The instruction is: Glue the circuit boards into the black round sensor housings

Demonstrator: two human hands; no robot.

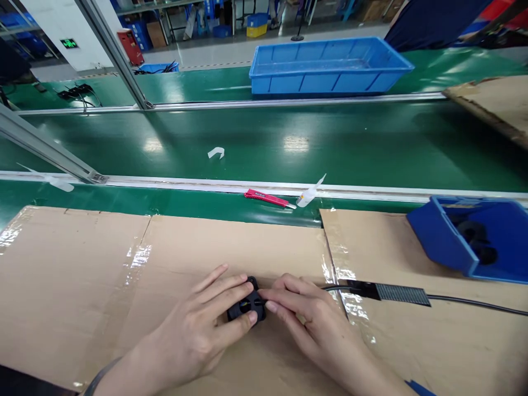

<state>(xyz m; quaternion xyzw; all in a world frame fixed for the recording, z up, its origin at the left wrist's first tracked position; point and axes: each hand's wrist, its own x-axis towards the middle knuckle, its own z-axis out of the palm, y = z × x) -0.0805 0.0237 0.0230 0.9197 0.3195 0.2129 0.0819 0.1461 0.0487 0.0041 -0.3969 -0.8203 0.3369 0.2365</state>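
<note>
A small black plastic part [246,308] rests on the cardboard sheet [185,242], low in the middle of the head view. My left hand [206,319] grips it between thumb and fingers. At its right side, my right hand [309,308] pinches the black cable [474,303] close to the part. The cable emerges behind my right hand and runs off to the right, with a dark textured strip [402,294] around or over it. Where cable and part meet is mostly hidden by my fingertips.
A blue bin [443,236] with black round parts stands at the right. A red cutter [268,198] and a small white bottle [309,195] lie beyond the cardboard. Farther back are a green belt [251,126], a large blue crate [322,82] and metal posts [115,49].
</note>
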